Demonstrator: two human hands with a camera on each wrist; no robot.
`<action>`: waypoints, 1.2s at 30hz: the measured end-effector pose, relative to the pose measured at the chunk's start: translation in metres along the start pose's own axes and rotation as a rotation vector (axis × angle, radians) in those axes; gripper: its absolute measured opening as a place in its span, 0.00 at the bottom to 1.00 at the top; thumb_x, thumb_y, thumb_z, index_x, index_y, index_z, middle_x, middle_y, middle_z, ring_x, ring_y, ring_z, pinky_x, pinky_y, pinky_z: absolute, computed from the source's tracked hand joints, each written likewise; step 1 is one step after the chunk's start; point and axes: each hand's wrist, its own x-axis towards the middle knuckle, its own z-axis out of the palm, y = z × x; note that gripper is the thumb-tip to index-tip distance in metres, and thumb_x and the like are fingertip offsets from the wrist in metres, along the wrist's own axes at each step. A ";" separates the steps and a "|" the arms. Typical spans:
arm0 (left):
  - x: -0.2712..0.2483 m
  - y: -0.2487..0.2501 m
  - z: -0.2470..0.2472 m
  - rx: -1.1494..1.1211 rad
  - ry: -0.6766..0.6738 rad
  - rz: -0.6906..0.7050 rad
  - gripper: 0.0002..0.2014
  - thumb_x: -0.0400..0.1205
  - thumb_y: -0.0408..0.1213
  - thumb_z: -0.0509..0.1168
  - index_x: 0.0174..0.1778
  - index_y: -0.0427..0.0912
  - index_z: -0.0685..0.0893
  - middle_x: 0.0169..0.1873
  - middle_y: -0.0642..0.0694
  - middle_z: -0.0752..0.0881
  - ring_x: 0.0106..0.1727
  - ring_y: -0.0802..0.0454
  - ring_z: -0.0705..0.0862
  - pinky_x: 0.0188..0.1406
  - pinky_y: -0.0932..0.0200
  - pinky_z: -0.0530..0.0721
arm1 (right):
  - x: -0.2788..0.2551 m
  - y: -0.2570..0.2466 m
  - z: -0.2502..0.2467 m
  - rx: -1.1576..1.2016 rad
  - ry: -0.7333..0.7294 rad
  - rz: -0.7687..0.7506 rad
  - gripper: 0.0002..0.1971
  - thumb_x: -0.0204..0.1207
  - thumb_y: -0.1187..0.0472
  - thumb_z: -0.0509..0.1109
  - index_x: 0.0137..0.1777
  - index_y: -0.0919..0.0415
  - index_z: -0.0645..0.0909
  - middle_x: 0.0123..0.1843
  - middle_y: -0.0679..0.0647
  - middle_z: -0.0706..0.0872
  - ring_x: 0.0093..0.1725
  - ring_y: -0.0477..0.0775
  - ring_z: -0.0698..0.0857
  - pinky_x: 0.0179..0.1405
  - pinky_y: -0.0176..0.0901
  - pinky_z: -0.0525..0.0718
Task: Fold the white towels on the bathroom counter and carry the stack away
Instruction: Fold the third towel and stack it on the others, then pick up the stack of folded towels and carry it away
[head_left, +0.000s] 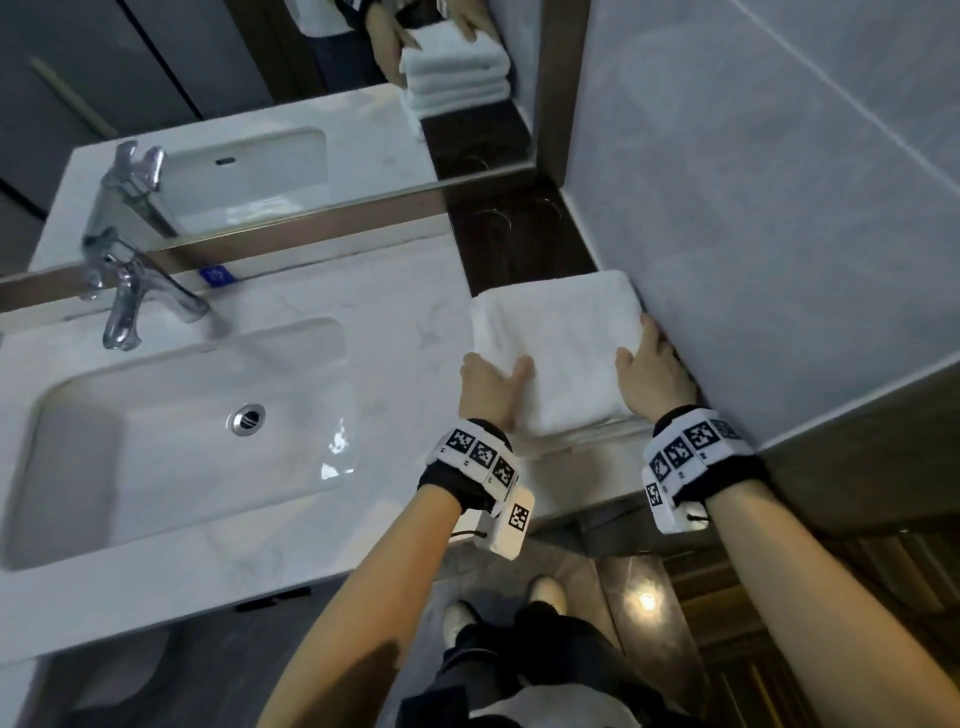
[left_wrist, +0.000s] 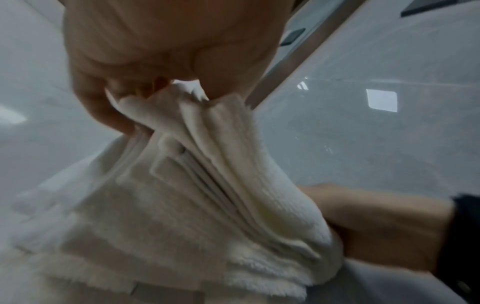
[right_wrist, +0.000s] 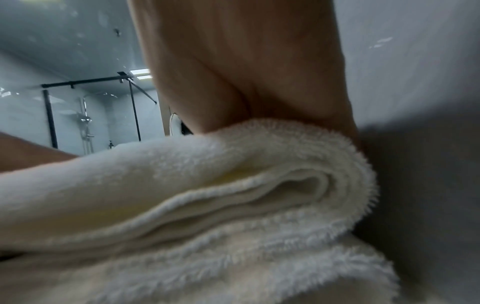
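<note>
From my head view the stack of folded white terry towels (head_left: 558, 343) sits at the right end of the pale marble bathroom counter (head_left: 395, 322), against the grey tiled wall (head_left: 779, 208). Its long side runs away from me towards the mirror (head_left: 260, 104), which shows three or more layers. My left hand (head_left: 491, 387) grips the near left corner, thumb on top; only the left wrist view shows the fingers curled under pinched layers. My right hand (head_left: 652, 371) clasps the right edge. The towels look fluffy, with rounded folds facing me.
</note>
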 end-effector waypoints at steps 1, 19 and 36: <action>0.001 0.000 -0.001 0.015 0.035 -0.009 0.34 0.76 0.53 0.67 0.69 0.34 0.64 0.67 0.38 0.72 0.67 0.38 0.74 0.65 0.43 0.77 | -0.001 0.001 0.002 0.011 -0.015 0.013 0.29 0.84 0.54 0.52 0.83 0.56 0.47 0.80 0.69 0.62 0.76 0.70 0.67 0.73 0.60 0.65; 0.002 -0.104 -0.125 -0.141 0.003 -0.203 0.33 0.79 0.56 0.64 0.72 0.38 0.64 0.65 0.40 0.78 0.54 0.46 0.80 0.35 0.58 0.81 | -0.051 -0.063 0.081 0.107 -0.327 -0.264 0.35 0.79 0.37 0.54 0.81 0.41 0.41 0.76 0.63 0.66 0.71 0.68 0.71 0.68 0.60 0.71; 0.022 -0.103 -0.096 0.691 0.207 0.406 0.30 0.85 0.58 0.41 0.82 0.59 0.38 0.83 0.51 0.35 0.83 0.49 0.31 0.81 0.35 0.37 | -0.031 -0.096 0.124 -0.223 -0.048 -0.735 0.32 0.81 0.39 0.46 0.83 0.43 0.41 0.86 0.47 0.38 0.84 0.51 0.37 0.82 0.59 0.50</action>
